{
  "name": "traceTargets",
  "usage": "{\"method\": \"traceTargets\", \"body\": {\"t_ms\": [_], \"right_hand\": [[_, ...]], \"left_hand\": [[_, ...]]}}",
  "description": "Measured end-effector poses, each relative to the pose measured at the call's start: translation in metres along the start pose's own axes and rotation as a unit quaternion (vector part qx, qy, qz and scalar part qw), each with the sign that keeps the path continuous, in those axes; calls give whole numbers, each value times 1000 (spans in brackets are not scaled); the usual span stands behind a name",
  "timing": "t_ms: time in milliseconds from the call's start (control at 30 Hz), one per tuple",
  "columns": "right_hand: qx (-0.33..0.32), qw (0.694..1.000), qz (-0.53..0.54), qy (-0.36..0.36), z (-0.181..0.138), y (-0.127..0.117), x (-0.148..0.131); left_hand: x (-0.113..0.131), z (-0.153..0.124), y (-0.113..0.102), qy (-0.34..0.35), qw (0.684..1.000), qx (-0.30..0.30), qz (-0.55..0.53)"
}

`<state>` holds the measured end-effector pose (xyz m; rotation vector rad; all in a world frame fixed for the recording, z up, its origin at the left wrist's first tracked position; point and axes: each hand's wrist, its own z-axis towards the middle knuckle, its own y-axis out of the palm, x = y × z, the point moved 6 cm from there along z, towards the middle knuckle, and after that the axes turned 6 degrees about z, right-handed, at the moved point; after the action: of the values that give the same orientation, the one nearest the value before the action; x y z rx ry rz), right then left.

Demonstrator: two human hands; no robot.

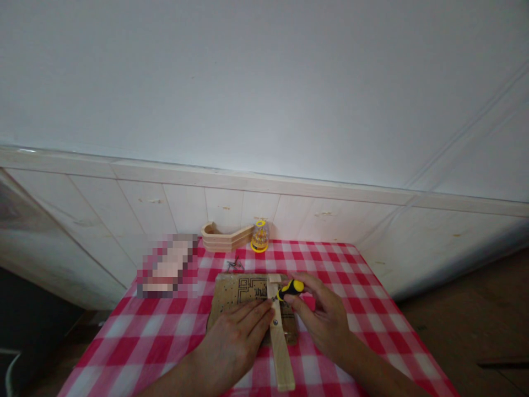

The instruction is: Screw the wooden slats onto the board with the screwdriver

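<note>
My right hand (326, 311) is closed round the handle of a stubby yellow-and-black screwdriver (291, 289), tilted with its tip down at a pale wooden strip (282, 353). A screw head (275, 322) shows in the strip, below the tip. The strip has a short crosspiece at its far end and lies over a printed cardboard piece (227, 292). My left hand (237, 333) lies flat on the cardboard, fingers stretched out together, with the fingertips against the strip beside the screwdriver tip. Whether the tip sits in a screw is too small to tell.
Against the panelled wall stand a curved wooden piece (225, 241) and a clear container with yellow ends (260, 237). Several loose screws (235, 266) lie behind the cardboard. A blurred-out object (169, 267) is at the far left of the checked tablecloth (136, 344).
</note>
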<state>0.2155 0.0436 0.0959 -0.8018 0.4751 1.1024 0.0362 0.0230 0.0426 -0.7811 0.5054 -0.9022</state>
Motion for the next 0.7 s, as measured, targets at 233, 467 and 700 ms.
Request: {"method": "traceTargets", "body": {"t_ms": [233,467,700], "right_hand": [[25,1000,13,7,-2,-2,6],[54,998,33,10,-8,-2,11],[31,998,47,-30,-14,-5,-3]], "left_hand": [[-1,-1,1,-1,1000,6,3],[0,-1,1,3,1000,1,2],[0,0,-1,5,1000,-5,-8]]}}
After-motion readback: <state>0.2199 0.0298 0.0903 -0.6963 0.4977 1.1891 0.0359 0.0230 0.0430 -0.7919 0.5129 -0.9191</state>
